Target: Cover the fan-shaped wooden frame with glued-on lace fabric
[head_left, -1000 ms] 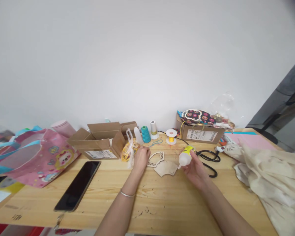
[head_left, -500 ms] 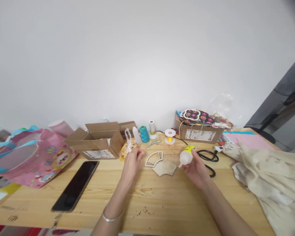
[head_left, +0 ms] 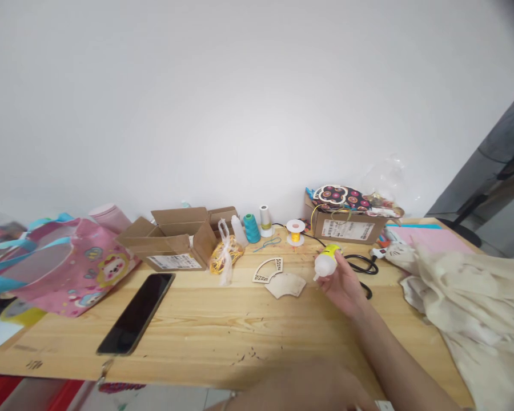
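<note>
Right fingers [head_left: 341, 265] around tilted bottle [head_left: 326, 264], blurred left hand [head_left: 325, 388], fan-shaped piece [head_left: 286, 284]

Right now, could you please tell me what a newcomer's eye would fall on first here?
Probably the pink cartoon bag, at the left of the view. Next, perhaps, the yellow-labelled bottle, tipped nozzle-down in the right hand. The dark phone, lying on the wooden table to the right of the bag, also stands out.

A translucent bottle [head_left: 326, 265] with, apparently, a yellow label tilts nozzle-down in the right hand [head_left: 343, 287].
</note>
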Demonstrator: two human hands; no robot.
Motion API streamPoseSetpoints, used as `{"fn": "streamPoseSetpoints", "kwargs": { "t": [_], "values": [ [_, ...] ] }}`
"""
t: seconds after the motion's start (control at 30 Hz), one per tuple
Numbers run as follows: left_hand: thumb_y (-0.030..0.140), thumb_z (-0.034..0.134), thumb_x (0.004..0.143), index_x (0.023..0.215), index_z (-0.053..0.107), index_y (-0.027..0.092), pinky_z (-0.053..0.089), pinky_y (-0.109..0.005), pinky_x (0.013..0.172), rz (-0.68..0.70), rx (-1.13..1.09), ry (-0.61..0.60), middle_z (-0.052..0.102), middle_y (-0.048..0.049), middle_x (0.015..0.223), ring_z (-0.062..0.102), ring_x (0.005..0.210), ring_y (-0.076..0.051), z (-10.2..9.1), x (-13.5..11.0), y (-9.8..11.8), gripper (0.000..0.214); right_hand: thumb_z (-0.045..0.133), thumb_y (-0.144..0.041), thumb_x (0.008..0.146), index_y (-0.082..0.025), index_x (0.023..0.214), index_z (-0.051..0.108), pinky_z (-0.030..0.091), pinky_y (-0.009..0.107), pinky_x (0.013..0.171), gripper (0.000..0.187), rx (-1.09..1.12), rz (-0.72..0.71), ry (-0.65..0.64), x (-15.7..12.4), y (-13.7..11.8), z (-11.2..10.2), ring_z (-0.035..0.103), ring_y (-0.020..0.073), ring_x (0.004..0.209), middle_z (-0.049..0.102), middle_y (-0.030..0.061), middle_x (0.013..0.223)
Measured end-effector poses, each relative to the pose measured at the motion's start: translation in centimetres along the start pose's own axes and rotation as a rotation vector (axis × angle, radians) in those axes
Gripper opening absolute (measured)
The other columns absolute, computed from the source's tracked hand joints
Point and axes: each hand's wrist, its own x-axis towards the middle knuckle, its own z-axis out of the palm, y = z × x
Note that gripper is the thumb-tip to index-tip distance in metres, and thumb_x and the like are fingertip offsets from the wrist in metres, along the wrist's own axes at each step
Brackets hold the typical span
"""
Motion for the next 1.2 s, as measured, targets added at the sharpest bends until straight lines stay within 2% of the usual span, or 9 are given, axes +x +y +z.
{"fn": "streamPoseSetpoints", "kwargs": {
  "t": [0.07, 0.17, 0.23, 0.33, 0.63, 0.9, 1.0, 1.1, 1.2],
  "values": [
    [0.023, 0.048, 0.075, 0.082, 0.067, 0.023, 0.043, -0.021, 0.062, -0.174, 0.077, 0.34, 0.069, 0.0012, 0.08, 0.06, 0.07, -0.013, -3.6, -1.5, -1.1, 0.02, 0.061, -0.028, 0.072, -0.02, 0.08, 0.054, 0.041, 0.013, 0.034, 0.013, 0.007, -0.004, -0.008, -0.1, -0.1, 0.1, 0.055, 0.0068, 0.049, 0.064, -0.0033, 0.067],
    [0.02, 0.044, 0.076, 0.078, 0.065, 0.018, 0.044, -0.024, 0.067, -0.424, 0.225, 0.827, 0.068, -0.0028, 0.08, 0.059, 0.073, -0.015, -9.4, -3.3, -4.5, 0.022, 0.061, -0.028, 0.072, -0.021, 0.08, 0.054, 0.041, 0.013, 0.034, 0.013, 0.017, -0.02, -0.004, -0.2, 0.0, 0.1, 0.054, 0.007, 0.048, 0.064, -0.0035, 0.067],
    [0.019, 0.044, 0.076, 0.079, 0.065, 0.017, 0.042, -0.027, 0.072, -0.527, 0.338, 0.951, 0.067, -0.0055, 0.085, 0.058, 0.078, -0.017, -12.3, -3.9, -7.1, 0.021, 0.062, -0.028, 0.071, -0.021, 0.08, 0.054, 0.041, 0.013, 0.034, 0.014, 0.01, -0.017, 0.0, -0.2, 0.1, 0.2, 0.055, 0.0074, 0.049, 0.064, -0.0033, 0.067],
    [0.017, 0.048, 0.072, 0.073, 0.065, 0.016, 0.041, -0.029, 0.07, -0.569, 0.371, 0.949, 0.066, -0.0071, 0.079, 0.057, 0.075, -0.019, -14.5, -3.8, -9.9, 0.017, 0.062, -0.028, 0.071, -0.021, 0.08, 0.054, 0.041, 0.013, 0.034, 0.014, 0.001, -0.005, 0.016, -0.2, 0.1, 0.2, 0.055, 0.0073, 0.049, 0.064, -0.0031, 0.067],
    [0.019, 0.054, 0.068, 0.063, 0.06, 0.016, 0.037, -0.026, 0.062, -0.595, 0.327, 0.91, 0.063, -0.0034, 0.066, 0.055, 0.065, -0.015, -14.8, -2.6, -12.4, 0.009, 0.06, -0.026, 0.072, -0.021, 0.082, 0.054, 0.041, 0.013, 0.034, 0.013, 0.027, -0.024, 0.042, 0.0, -0.1, 0.1, 0.056, 0.0073, 0.051, 0.065, -0.0029, 0.07],
    [0.032, 0.05, 0.072, 0.071, 0.059, 0.014, 0.039, -0.024, 0.06, -0.518, 0.163, 1.058, 0.063, -0.0037, 0.069, 0.055, 0.065, -0.015, -15.7, -3.9, -12.8, 0.02, 0.061, -0.028, 0.071, -0.021, 0.081, 0.054, 0.04, 0.013, 0.034, 0.014, 0.043, -0.023, 0.063, 0.2, -0.2, -0.1, 0.054, 0.007, 0.049, 0.064, -0.0034, 0.068],
    [0.036, 0.047, 0.074, 0.075, 0.058, 0.014, 0.04, -0.024, 0.064, -0.476, 0.109, 1.158, 0.063, -0.0037, 0.074, 0.056, 0.068, -0.015, -15.7, -5.6, -10.9, 0.025, 0.063, -0.027, 0.069, -0.02, 0.08, 0.055, 0.04, 0.013, 0.034, 0.015, 0.063, -0.04, 0.043, 0.2, -0.7, -0.2, 0.053, 0.0067, 0.048, 0.065, -0.0021, 0.07],
    [0.039, 0.05, 0.071, 0.071, 0.058, 0.016, 0.039, -0.023, 0.061, -0.38, -0.016, 1.266, 0.06, -0.0013, 0.067, 0.052, 0.063, -0.014, -13.6, -6.6, -7.2, 0.024, 0.064, -0.026, 0.067, -0.02, 0.081, 0.055, 0.04, 0.013, 0.036, 0.018, 0.093, -0.071, 0.02, 0.2, -1.4, -0.3, 0.052, 0.0061, 0.048, 0.065, -0.0017, 0.073],
    [0.033, 0.054, 0.07, 0.068, 0.059, 0.016, 0.039, -0.023, 0.059, -0.397, -0.132, 1.058, 0.058, -0.0004, 0.065, 0.051, 0.061, -0.013, -9.5, -6.1, -3.5, 0.017, 0.063, -0.027, 0.067, -0.021, 0.083, 0.056, 0.04, 0.013, 0.035, 0.018, 0.108, -0.112, 0.02, 0.2, -1.9, -0.5, 0.053, 0.0067, 0.05, 0.064, -0.0018, 0.073]
  ]
}}
